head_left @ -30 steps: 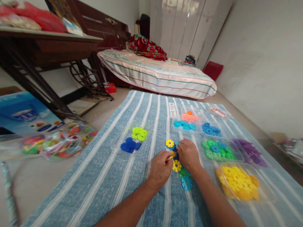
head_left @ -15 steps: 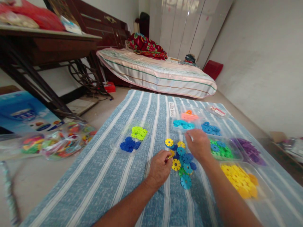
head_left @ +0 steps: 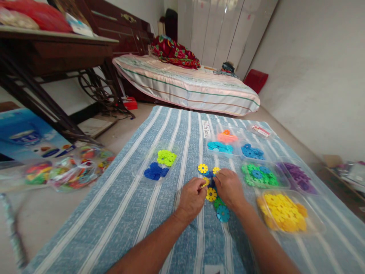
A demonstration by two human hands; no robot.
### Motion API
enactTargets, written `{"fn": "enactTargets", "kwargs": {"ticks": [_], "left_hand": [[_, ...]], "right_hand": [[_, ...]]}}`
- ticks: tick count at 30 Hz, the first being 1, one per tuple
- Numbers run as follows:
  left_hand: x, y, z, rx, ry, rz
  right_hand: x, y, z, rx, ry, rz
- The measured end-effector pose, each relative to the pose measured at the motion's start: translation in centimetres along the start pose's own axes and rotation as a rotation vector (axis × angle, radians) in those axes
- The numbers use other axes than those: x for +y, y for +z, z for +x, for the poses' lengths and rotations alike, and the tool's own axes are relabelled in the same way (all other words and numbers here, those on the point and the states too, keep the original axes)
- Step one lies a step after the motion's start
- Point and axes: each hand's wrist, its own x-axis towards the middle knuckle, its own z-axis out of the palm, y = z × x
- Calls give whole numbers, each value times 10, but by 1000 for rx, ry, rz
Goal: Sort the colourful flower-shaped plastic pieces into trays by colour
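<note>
My left hand pinches a yellow notched plastic disc at the left side of a cluster of such discs on the striped cloth. My right hand is closed over the cluster's right side, fingertips near a dark blue disc; what it grips is hidden. Another yellow disc lies beyond my left fingertips, and one more yellow disc sits between the hands. At the near end of the cluster are a green disc and a teal disc.
Clear trays hold yellow discs, green discs, purple discs, blue discs, light blue discs and orange discs. Left of the hands, a tray holds lime and dark blue discs. A bed stands beyond.
My right hand has moved left and nearer to me, from beside the light blue tray onto the cluster, next to my left hand. The left hand keeps its pinch on the yellow disc.
</note>
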Motion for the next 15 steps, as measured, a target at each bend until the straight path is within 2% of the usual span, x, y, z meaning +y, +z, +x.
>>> {"fn": "enactTargets", "kwargs": {"ticks": [5, 8, 11, 13, 15], "left_hand": [[-1, 0, 0, -2, 0, 5], [-2, 0, 0, -5, -2, 15], [-1, 0, 0, -12, 7, 19], [-1, -1, 0, -11, 17, 13], [-1, -1, 0, -6, 23, 8]], "right_hand": [[14, -14, 19, 85, -17, 19], [31, -31, 46, 270, 13, 6], [41, -46, 63, 460, 112, -45], [40, -50, 58, 456, 129, -33], [33, -47, 39, 362, 80, 35]]}}
